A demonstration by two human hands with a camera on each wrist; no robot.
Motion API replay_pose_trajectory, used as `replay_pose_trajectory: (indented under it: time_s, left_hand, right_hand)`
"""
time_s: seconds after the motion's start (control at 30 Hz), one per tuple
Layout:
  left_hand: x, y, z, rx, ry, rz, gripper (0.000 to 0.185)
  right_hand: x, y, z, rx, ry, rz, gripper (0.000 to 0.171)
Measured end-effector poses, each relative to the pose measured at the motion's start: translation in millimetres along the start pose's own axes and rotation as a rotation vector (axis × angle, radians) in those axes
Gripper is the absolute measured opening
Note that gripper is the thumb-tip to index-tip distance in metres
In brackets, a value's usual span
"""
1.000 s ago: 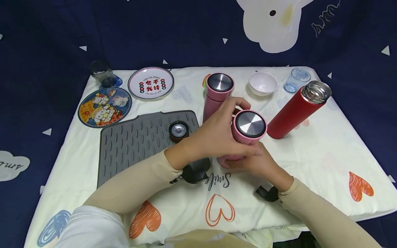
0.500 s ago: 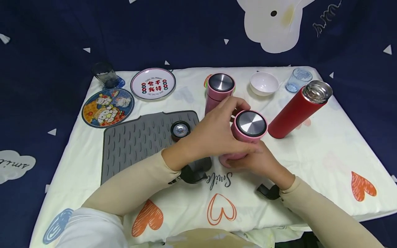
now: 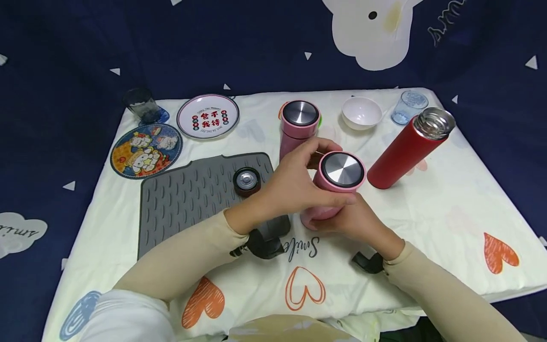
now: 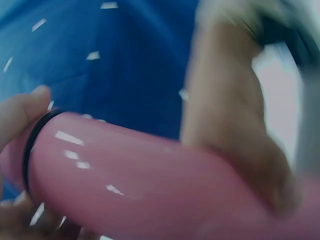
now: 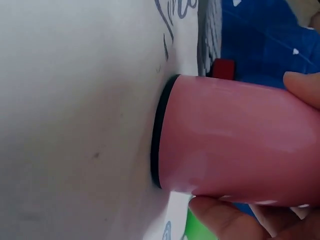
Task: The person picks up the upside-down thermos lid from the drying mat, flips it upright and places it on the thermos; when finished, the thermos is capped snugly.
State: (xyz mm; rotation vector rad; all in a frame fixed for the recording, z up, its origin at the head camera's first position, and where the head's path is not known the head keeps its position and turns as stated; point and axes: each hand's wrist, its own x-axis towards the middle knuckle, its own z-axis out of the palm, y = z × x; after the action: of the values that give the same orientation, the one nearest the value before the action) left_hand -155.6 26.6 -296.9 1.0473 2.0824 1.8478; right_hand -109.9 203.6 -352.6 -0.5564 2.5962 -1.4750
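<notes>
Left hand (image 3: 295,183) high, right hand (image 3: 356,218) low: both are gripping the pink flask (image 3: 341,172)!
Head view: the left fingers are curling round the flask's upper part, the right ones, partly hidden, are clasping it lower down; a second flask (image 3: 297,130) is standing behind, the red flask (image 3: 403,156) is standing to the right, and the mat (image 3: 183,199) is lying to the left, carrying a cap (image 3: 247,180). Left wrist: the left fingers are wrapping round near the dark ring (image 4: 29,150), while the right hand is showing as a blur. Right wrist: thumb and fingers are holding opposite sides, and the black base (image 5: 158,130) is facing the tabletop (image 5: 75,100), so close that I cannot tell whether it is touching.
</notes>
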Motion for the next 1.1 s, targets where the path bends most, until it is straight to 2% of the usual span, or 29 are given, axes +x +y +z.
replay_pose_trajectory:
  time_s: [0.1,0.17,0.2,0.23,0.33,0.4,0.43,0.47,0.57,0.63,0.7,0.8,0.87,0.93,1.03,1.1]
  left_hand:
    - [2.8,-10.3,-5.7,-0.220,-0.124,-0.035,0.072]
    - [4.2,-13.1,-10.4,-0.284,-0.210,-0.061,0.074]
    - [3.9,-12.4,-10.6,-0.274,-0.216,-0.064,0.076]
    - [3.3,-11.0,-9.5,-0.231,-0.197,-0.050,0.077]
    - [0.2,-3.9,-1.8,-0.022,-0.051,0.015,0.076]
    - [-1.7,-2.2,3.3,0.041,0.032,0.022,0.077]
    - [-1.7,-2.6,3.8,0.033,0.039,0.024,0.075]
    - [-1.3,-4.1,2.8,-0.019,0.020,0.014,0.072]
    - [0.4,-10.1,-6.0,-0.238,-0.122,-0.054,0.070]
    - [1.8,-12.8,-11.4,-0.310,-0.210,-0.075,0.073]
    - [1.0,-12.7,-11.2,-0.262,-0.214,-0.061,0.076]
    - [-1.4,-9.6,-2.4,-0.065,-0.087,0.008,0.075]
    - [-2.5,-7.9,1.2,-0.002,-0.022,0.016,0.075]
    - [-1.6,-8.1,-0.7,-0.048,-0.036,0.013,0.068]
    - [1.6,-8.7,-9.0,-0.182,-0.138,-0.026,0.069]
    - [2.3,-7.4,-10.0,-0.158,-0.153,-0.036,0.076]
  right_hand:
    - [-1,19,4,0.006,0.011,0.022,0.063]
    - [-2,28,6,0.014,0.015,0.031,0.063]
    - [-2,30,7,0.019,0.013,0.025,0.060]
    - [-2,26,7,0.026,0.011,0.023,0.059]
    - [-1,11,6,0.027,0.006,-0.011,0.057]
    - [-2,2,5,0.019,0.006,-0.021,0.059]
    - [-3,0,5,0.009,0.011,-0.017,0.061]
    - [-4,-2,4,-0.005,0.013,-0.010,0.062]
    - [-8,-4,4,-0.021,0.016,0.032,0.062]
    - [-9,-3,4,-0.011,0.014,0.047,0.060]
    - [-9,0,5,-0.011,0.010,0.036,0.056]
    - [-5,11,8,-0.011,0.010,-0.020,0.060]
    - [-2,20,8,-0.017,0.015,-0.047,0.065]
    - [0,29,8,-0.015,0.014,-0.054,0.069]
    - [1,36,6,-0.017,0.015,-0.026,0.066]
    - [0,37,5,-0.025,0.010,-0.015,0.058]
